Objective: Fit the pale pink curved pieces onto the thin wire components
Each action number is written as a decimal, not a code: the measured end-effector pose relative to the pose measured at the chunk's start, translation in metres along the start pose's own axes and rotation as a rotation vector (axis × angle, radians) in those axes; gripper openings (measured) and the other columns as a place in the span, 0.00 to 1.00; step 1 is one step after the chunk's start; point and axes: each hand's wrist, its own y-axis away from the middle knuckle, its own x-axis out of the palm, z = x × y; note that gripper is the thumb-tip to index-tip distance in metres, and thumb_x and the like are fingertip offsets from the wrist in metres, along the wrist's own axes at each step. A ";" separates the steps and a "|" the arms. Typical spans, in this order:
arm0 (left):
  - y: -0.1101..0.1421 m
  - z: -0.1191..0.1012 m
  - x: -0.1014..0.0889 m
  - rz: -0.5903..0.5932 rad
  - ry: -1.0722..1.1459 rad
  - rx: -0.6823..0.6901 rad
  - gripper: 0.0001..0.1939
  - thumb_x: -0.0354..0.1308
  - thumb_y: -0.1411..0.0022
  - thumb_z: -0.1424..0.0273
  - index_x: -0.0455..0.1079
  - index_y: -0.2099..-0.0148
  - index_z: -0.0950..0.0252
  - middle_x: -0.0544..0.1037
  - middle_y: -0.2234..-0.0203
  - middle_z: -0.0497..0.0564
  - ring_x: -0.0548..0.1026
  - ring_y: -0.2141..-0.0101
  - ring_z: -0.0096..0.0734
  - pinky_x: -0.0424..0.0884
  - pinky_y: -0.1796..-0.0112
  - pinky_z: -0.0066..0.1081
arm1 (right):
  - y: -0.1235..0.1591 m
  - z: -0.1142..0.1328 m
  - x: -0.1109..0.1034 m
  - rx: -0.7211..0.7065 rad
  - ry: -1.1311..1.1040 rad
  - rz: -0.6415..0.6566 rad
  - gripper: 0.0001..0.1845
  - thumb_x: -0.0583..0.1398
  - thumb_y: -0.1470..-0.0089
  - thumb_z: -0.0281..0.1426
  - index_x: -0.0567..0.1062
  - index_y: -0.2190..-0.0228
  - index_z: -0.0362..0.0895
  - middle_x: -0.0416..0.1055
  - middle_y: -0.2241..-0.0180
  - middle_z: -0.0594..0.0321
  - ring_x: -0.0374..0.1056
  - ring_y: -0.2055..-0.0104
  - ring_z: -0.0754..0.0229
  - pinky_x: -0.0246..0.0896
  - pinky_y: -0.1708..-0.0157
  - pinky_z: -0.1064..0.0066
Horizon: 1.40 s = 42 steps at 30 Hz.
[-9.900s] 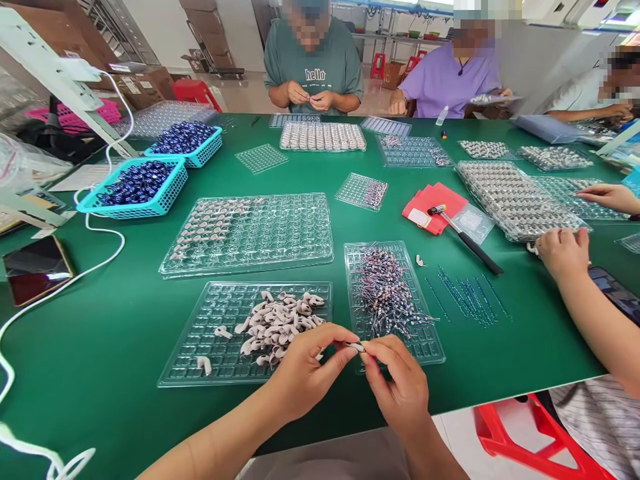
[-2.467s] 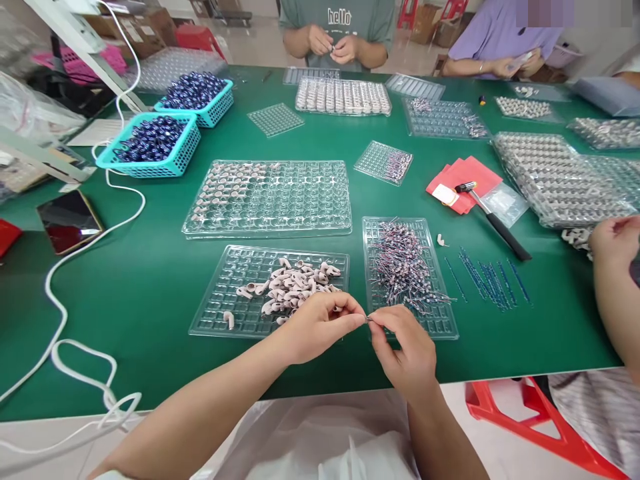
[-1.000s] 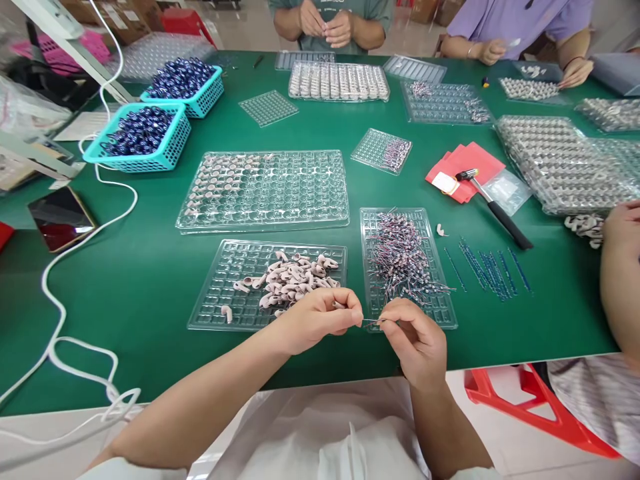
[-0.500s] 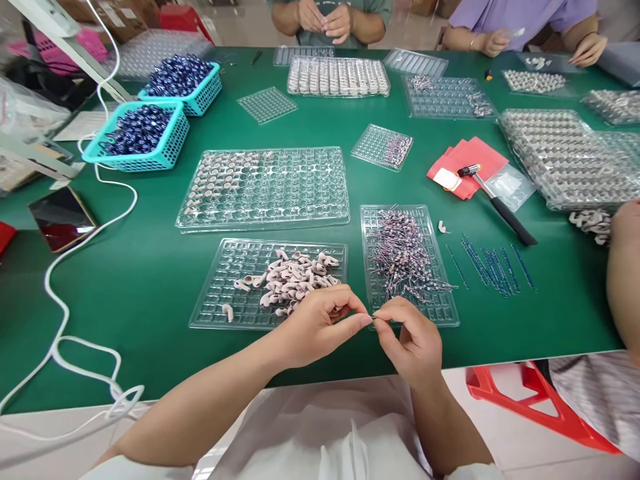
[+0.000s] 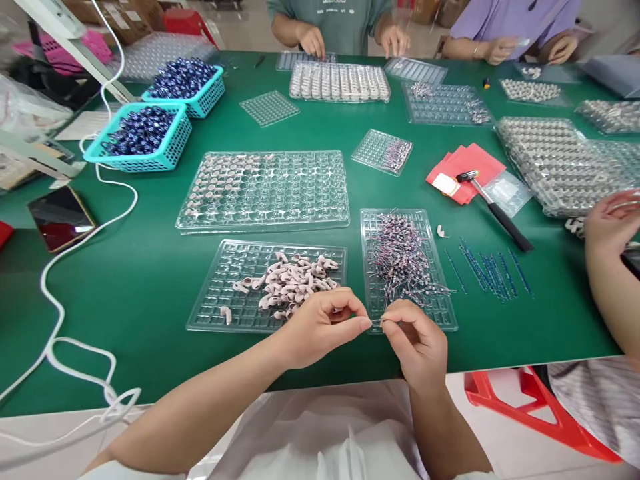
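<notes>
Between my two hands runs a thin wire, pinched at both ends; whether a small part sits on it is too small to tell. My left hand grips one end by thumb and forefinger, just in front of a clear tray heaped with beige earbud shells. My right hand pinches the other end, fingers closed. Beyond it lies a second clear tray with a tangled pile of small parts on purplish wires.
A larger clear tray partly filled with shells lies farther back. To the right are blue strips, a black-handled hammer and red sheets. Turquoise baskets, a phone and a white cable are left. Co-workers' hands are nearby.
My right hand has shifted slightly right, away from my left, so a short length of wire now shows between them. The co-worker opposite has parted their hands and lowered them to trays.
</notes>
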 end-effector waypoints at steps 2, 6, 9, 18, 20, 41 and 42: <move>0.000 0.000 0.000 -0.007 -0.028 0.019 0.10 0.60 0.38 0.65 0.73 0.69 0.66 0.63 0.76 0.45 0.60 0.74 0.26 0.57 0.71 0.29 | -0.001 0.000 0.000 -0.001 -0.006 -0.002 0.06 0.60 0.41 0.24 0.75 0.66 0.47 0.71 0.71 0.64 0.67 0.68 0.61 0.64 0.67 0.67; 0.001 0.000 -0.001 -0.009 -0.057 0.030 0.10 0.60 0.37 0.66 0.72 0.69 0.65 0.62 0.76 0.45 0.61 0.74 0.26 0.57 0.70 0.29 | -0.004 0.001 0.001 -0.013 -0.019 -0.004 0.05 0.60 0.41 0.25 0.75 0.67 0.47 0.71 0.72 0.64 0.67 0.69 0.62 0.65 0.69 0.69; 0.001 -0.002 -0.003 -0.004 -0.052 0.037 0.10 0.59 0.37 0.67 0.70 0.71 0.65 0.62 0.76 0.45 0.61 0.73 0.27 0.57 0.70 0.29 | -0.003 -0.001 0.000 0.002 -0.034 -0.011 0.05 0.60 0.41 0.26 0.75 0.67 0.47 0.71 0.72 0.64 0.68 0.68 0.61 0.65 0.69 0.69; 0.001 -0.003 -0.011 0.044 0.097 -0.093 0.09 0.54 0.34 0.63 0.67 0.62 0.64 0.61 0.73 0.45 0.58 0.73 0.27 0.56 0.71 0.28 | 0.001 -0.009 -0.002 0.035 -0.064 -0.114 0.04 0.61 0.40 0.27 0.74 0.68 0.46 0.69 0.71 0.63 0.66 0.68 0.61 0.65 0.68 0.69; 0.000 0.002 -0.011 0.110 0.260 -0.143 0.10 0.53 0.34 0.65 0.67 0.54 0.64 0.60 0.71 0.45 0.56 0.73 0.26 0.55 0.71 0.28 | 0.002 -0.009 -0.001 0.038 -0.058 -0.128 0.04 0.61 0.41 0.27 0.74 0.68 0.46 0.69 0.71 0.63 0.66 0.67 0.61 0.65 0.68 0.69; -0.005 0.025 0.006 -0.141 -0.404 0.310 0.11 0.57 0.32 0.72 0.76 0.50 0.66 0.83 0.68 0.52 0.79 0.67 0.31 0.75 0.62 0.29 | 0.004 -0.006 0.003 -0.024 0.104 -0.129 0.08 0.60 0.42 0.23 0.75 0.65 0.48 0.72 0.68 0.64 0.68 0.65 0.61 0.64 0.65 0.70; -0.005 0.025 0.006 -0.152 -0.428 0.345 0.11 0.56 0.32 0.72 0.76 0.50 0.66 0.83 0.68 0.52 0.80 0.67 0.31 0.76 0.62 0.29 | 0.004 -0.006 0.004 -0.018 0.111 -0.126 0.08 0.60 0.42 0.23 0.75 0.65 0.49 0.72 0.68 0.64 0.68 0.65 0.61 0.64 0.65 0.70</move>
